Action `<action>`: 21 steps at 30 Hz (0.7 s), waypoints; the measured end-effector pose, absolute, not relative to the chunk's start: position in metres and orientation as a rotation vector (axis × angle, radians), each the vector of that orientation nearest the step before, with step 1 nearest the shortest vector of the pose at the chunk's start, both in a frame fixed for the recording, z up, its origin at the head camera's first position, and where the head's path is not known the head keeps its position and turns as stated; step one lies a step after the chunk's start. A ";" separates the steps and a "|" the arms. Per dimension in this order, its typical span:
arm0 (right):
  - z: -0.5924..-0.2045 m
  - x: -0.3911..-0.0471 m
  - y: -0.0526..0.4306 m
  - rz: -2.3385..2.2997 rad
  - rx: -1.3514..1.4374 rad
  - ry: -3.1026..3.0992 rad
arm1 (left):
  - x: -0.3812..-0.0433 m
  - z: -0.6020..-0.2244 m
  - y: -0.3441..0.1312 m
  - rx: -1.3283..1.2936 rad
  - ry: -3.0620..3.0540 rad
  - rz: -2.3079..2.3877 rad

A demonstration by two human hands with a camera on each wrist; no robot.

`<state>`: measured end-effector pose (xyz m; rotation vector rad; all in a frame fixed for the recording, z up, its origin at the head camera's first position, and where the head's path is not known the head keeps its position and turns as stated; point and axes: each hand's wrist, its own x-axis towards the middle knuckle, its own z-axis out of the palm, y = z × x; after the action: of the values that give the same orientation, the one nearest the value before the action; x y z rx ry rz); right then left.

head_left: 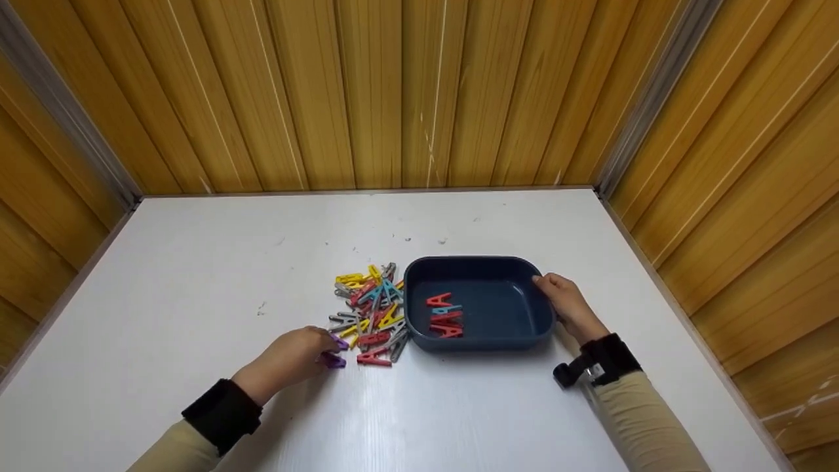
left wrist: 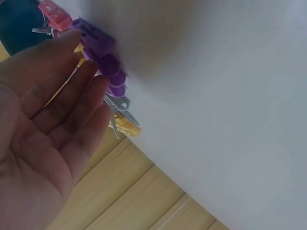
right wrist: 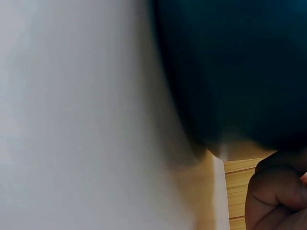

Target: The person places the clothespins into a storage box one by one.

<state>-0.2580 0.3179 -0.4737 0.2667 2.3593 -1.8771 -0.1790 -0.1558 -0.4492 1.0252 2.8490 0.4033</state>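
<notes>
Left of lower centre, the left hand (head_left: pixel 292 356), fingers loosely extended, meets purple plastic clothespins (left wrist: pixel 99 40); right of centre, the right hand (head_left: pixel 569 305) grips a dark-blue rounded-rectangular tray (head_left: pixel 505 305).

The person is wearing long beige sleeves; the left sleeve (head_left: pixel 175 448) is reaching down to the wrist, and the right sleeve (head_left: pixel 649 419) is wrinkling in soft folds along the forearm. A broad, matte black left wristband (head_left: pixel 223 414) is circling the wrist of the bare left hand (head_left: pixel 288 356), whose palm side is showing fine creases. A black right wristband (head_left: pixel 615 359) is circling the wrist of the bare right hand (head_left: pixel 570 306), and a small, rounded black device (head_left: pixel 564 375) is jutting from it, with a pale, shiny patch (head_left: pixel 595 372) gleaming beside it.
</notes>
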 end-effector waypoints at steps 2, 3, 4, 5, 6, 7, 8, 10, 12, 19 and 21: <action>-0.474 -0.258 0.318 -1.873 0.272 2.366 | -0.179 -0.452 -0.157 1.040 2.851 0.395; -0.474 -0.258 0.318 -1.870 0.271 2.368 | -0.179 -0.452 -0.157 1.047 2.852 0.390; -0.474 -0.258 0.318 -1.868 0.272 2.368 | -0.179 -0.453 -0.157 1.048 2.853 0.386; -0.474 -0.258 0.318 -1.865 0.273 2.368 | -0.180 -0.453 -0.157 1.044 2.852 0.381; -0.474 -0.259 0.318 -1.867 0.276 2.363 | -0.180 -0.453 -0.157 1.047 2.852 0.376; -0.474 -0.260 0.319 -1.867 0.279 2.359 | -0.180 -0.453 -0.157 1.051 2.852 0.378; -0.474 -0.260 0.319 -1.869 0.278 2.351 | -0.181 -0.452 -0.157 1.057 2.851 0.380; -0.474 -0.261 0.320 -1.872 0.278 2.339 | -0.182 -0.450 -0.157 1.074 2.852 0.405; -0.474 -0.261 0.320 -1.881 0.279 2.326 | -0.184 -0.446 -0.157 1.103 2.855 0.442; -0.475 -0.259 0.319 -1.872 0.277 2.339 | -0.195 -0.422 -0.152 1.109 2.907 0.516; -0.475 -0.258 0.318 -1.875 0.273 2.352 | -0.201 -0.414 -0.147 1.096 2.926 0.529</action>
<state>-0.2575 0.3181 -0.4747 0.2732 2.3524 -1.8753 -0.2006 -0.1472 -0.4141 1.0962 2.9263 0.5289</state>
